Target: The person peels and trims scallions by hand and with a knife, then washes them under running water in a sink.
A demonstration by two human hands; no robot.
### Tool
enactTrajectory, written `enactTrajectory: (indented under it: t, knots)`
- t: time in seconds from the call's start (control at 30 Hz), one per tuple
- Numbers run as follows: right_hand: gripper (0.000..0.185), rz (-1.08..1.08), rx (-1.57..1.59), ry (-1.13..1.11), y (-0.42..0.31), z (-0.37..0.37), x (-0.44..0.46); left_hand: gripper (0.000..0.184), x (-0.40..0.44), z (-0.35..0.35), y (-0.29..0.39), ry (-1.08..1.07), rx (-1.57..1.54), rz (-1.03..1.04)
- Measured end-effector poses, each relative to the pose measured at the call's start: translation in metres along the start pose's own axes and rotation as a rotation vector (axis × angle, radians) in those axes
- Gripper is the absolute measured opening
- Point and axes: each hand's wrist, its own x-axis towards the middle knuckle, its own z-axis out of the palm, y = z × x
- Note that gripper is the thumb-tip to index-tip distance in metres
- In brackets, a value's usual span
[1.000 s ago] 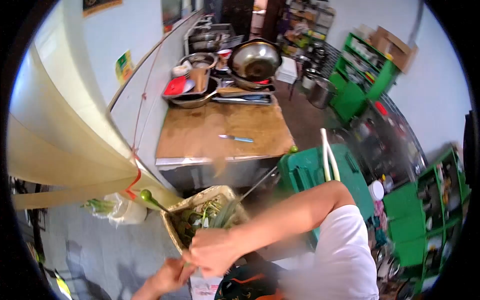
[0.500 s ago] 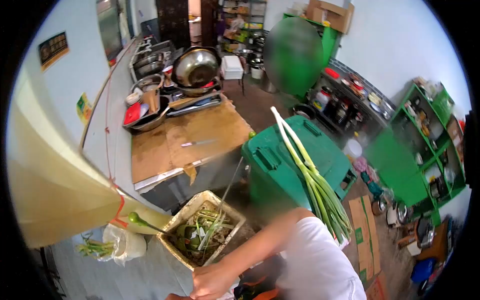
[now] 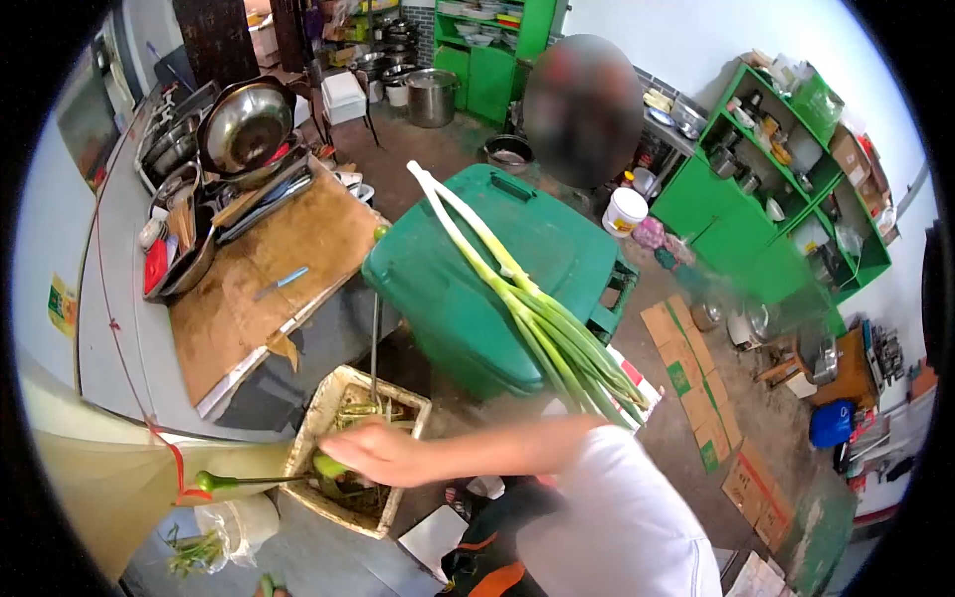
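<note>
At far left, leafy stalks (image 3: pixel 196 553) poke from a clear bag beside a pale tub (image 3: pixel 257 519). At the bottom edge, only a sliver of the left hand (image 3: pixel 282 592) shows, next to a green piece (image 3: pixel 266 583); I cannot tell its grip. A knife (image 3: pixel 282 283) lies on the counter (image 3: pixel 239 323). Over the scrap box (image 3: pixel 420 423), the right hand (image 3: pixel 373 453) is blurred, its fingers close together above something green (image 3: pixel 329 465); whether they grip it is unclear. Long scallions (image 3: pixel 532 308) lie across the green bin's lid (image 3: pixel 428 264), white ends past its far edge.
</note>
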Motion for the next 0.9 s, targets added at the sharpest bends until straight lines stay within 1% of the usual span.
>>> enactTrajectory:
  t: [0.03,0.07,0.1,0.13,0.17,0.2,0.23,0.27,0.33,0.37,0.4,0.43,0.47,0.5,0.53,0.57,0.6,0.63,0.67,0.7,0.77,0.8,0.87,0.9]
  knots:
    - [0.032,0.041,0.09,-0.036,0.019,0.011,0.015,0.022,0.021,0.014,0.008,-0.031,0.133,0.085]
    - [0.028,0.081,0.175,-0.077,0.04,0.017,0.028,0.028,0.031,0.034,0.009,0.034,-0.226,0.047]
    - [0.028,0.082,0.174,-0.071,0.063,0.027,0.033,0.029,0.042,0.042,0.01,0.005,-0.244,-0.045]
    - [0.027,0.009,-0.252,0.071,0.087,0.039,0.032,0.03,0.05,0.044,0.014,-0.03,-0.256,-0.146]
    - [0.037,-0.064,-0.675,0.209,0.098,0.044,0.029,0.03,0.055,0.047,0.027,-0.039,-0.243,-0.154]
    - [0.037,-0.057,-0.664,0.219,0.097,0.035,0.025,0.031,0.062,0.049,0.046,-0.068,-0.133,0.067]
    - [0.044,-0.122,-0.654,0.171,0.092,0.014,0.023,0.031,0.07,0.053,0.062,-0.092,-0.03,0.288]
    - [0.051,-0.193,-0.641,0.11,0.083,-0.012,0.02,0.031,0.075,0.061,0.073,-0.081,-0.031,0.277]
    - [0.061,0.04,-0.845,0.116,0.048,-0.079,0.016,0.016,0.084,0.076,0.091,0.063,-0.109,0.284]
    - [0.066,0.16,-1.019,0.177,0.061,-0.112,0.015,0.016,0.088,0.083,0.102,0.092,-0.111,0.272]
    - [0.066,0.36,-1.177,0.313,0.056,-0.141,0.01,0.017,0.091,0.089,0.115,0.136,-0.203,0.306]
    - [0.07,0.457,-1.113,0.432,0.076,-0.179,0.0,0.019,0.094,0.094,0.127,0.179,-0.293,0.347]
    - [0.075,0.446,-1.42,0.596,0.082,-0.196,-0.02,0.019,0.099,0.097,0.138,0.207,-0.295,0.347]
    - [0.086,0.725,-1.385,0.511,0.078,-0.218,-0.026,0.019,0.102,0.1,0.149,0.191,-0.27,0.423]
    - [0.094,0.828,-1.47,0.55,0.096,-0.231,-0.036,0.018,0.104,0.103,0.157,0.171,-0.242,0.494]
    - [0.101,0.958,-1.408,0.514,0.098,-0.239,-0.042,0.018,0.108,0.108,0.164,0.192,-0.242,0.486]
    - [0.103,1.055,-1.264,0.49,0.101,-0.246,-0.046,0.018,0.112,0.113,0.169,0.181,-0.272,0.535]
    - [0.098,1.071,-1.276,0.463,0.104,-0.249,-0.049,0.019,0.114,0.115,0.174,0.171,-0.301,0.585]
    - [0.094,1.088,-1.29,0.44,0.107,-0.252,-0.05,0.019,0.114,0.116,0.179,0.194,-0.302,0.58]
    - [0.094,1.069,-1.294,0.429,0.114,-0.256,-0.05,0.019,0.114,0.116,0.183,0.178,-0.31,0.663]
    - [0.074,1.044,-1.182,0.405,0.126,-0.262,-0.052,0.019,0.112,0.114,0.195,0.174,-0.282,0.816]
    - [0.074,1.035,-1.183,0.394,0.125,-0.263,-0.053,0.019,0.108,0.112,0.199,0.186,-0.281,0.81]
    - [0.056,0.882,-0.968,0.353,0.121,-0.265,-0.05,0.018,0.104,0.108,0.205,0.266,-0.251,0.926]
    - [0.044,0.769,-0.926,0.365,0.114,-0.26,-0.051,0.012,0.103,0.105,0.206,0.29,-0.21,0.976]
